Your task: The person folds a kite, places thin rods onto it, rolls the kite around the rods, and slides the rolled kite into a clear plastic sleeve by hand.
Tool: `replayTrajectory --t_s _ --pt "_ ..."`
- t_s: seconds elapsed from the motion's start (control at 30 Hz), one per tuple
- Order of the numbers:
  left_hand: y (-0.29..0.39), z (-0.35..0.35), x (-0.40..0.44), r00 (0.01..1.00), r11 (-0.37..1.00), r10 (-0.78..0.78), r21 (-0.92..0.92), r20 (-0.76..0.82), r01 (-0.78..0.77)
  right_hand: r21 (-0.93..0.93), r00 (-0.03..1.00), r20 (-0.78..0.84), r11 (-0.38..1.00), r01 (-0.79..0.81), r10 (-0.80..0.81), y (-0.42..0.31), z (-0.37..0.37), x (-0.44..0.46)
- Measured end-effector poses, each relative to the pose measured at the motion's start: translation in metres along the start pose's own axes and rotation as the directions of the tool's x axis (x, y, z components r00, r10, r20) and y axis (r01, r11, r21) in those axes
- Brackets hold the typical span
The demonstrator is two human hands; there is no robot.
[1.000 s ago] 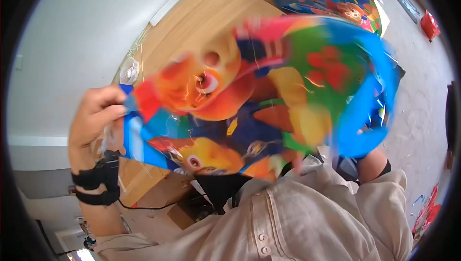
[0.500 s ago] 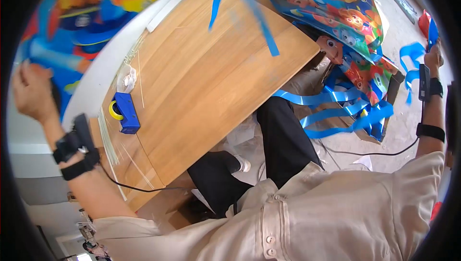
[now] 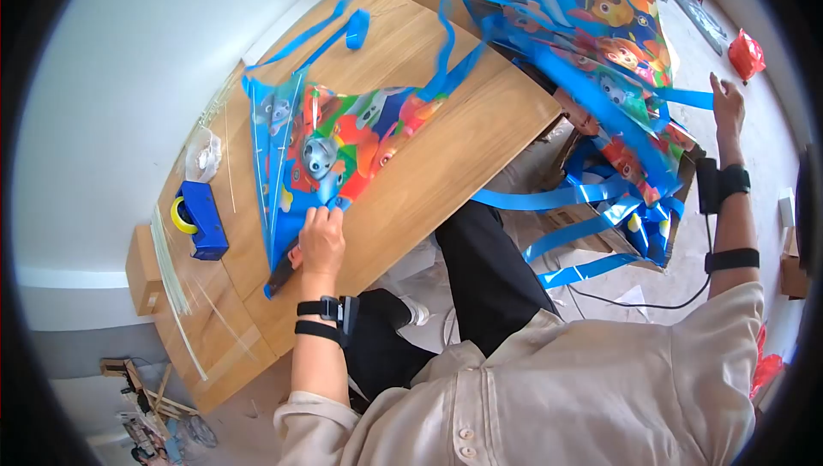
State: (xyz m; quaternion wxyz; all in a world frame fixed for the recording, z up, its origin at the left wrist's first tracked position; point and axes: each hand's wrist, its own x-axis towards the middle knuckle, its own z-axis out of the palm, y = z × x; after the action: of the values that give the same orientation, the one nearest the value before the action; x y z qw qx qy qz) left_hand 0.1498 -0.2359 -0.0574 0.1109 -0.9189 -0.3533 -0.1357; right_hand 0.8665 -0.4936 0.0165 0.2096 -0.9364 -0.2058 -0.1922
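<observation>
My left hand (image 3: 321, 241) is closed on the lower edge of a colourful printed plastic sheet (image 3: 343, 144) with cartoon faces. That sheet lies on the wooden table (image 3: 463, 157), with blue ribbon-like strips trailing from its upper end. Out at the right, my right hand (image 3: 727, 106) is closed at the end of a blue strip (image 3: 686, 97), which reaches back to a pile of similar printed sheets (image 3: 609, 12) beyond the table corner. More blue strips hang over a cardboard box (image 3: 677, 217) holding printed plastic.
A blue tape dispenser (image 3: 203, 219) with yellow tape stands at the table's left, near a clear plastic bag (image 3: 204, 156) and thin pale sticks (image 3: 171, 269). A small cardboard box (image 3: 144, 270) adjoins the table edge. A red bag (image 3: 746, 56) lies on the floor.
The printed sheet has come down from the upper left onto the table with my left hand. My right hand has moved slightly inward; the blue strip near it now stretches toward the pile.
</observation>
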Motion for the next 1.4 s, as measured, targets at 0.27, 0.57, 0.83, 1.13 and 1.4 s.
replayTrajectory --t_s 0.27,0.57,0.83,1.13,1.4 --pt "0.02 -0.009 -0.032 0.995 0.995 -0.094 -0.042 0.029 0.096 0.532 0.402 -0.164 0.262 0.805 -0.901 -0.253 0.001 -0.236" --pt "0.019 -0.032 -0.033 0.942 0.895 -0.263 -0.312 0.209 0.319 0.689 0.25 0.173 0.298 0.66 -0.953 -0.341 0.018 -0.393" --pt "-0.104 0.02 -0.017 0.788 0.784 -0.615 0.135 0.037 0.605 0.626 0.203 0.293 0.348 0.698 -0.934 -0.346 0.01 -0.394" --pt "-0.144 0.026 -0.005 0.521 0.49 -0.844 -0.215 0.125 0.845 0.63 0.225 0.32 0.384 0.675 -0.92 -0.348 0.009 -0.393" --pt "-0.138 0.028 0.0 0.485 0.465 -0.873 -0.211 0.055 0.86 0.64 0.279 0.294 0.405 0.653 -0.914 -0.349 0.011 -0.396"
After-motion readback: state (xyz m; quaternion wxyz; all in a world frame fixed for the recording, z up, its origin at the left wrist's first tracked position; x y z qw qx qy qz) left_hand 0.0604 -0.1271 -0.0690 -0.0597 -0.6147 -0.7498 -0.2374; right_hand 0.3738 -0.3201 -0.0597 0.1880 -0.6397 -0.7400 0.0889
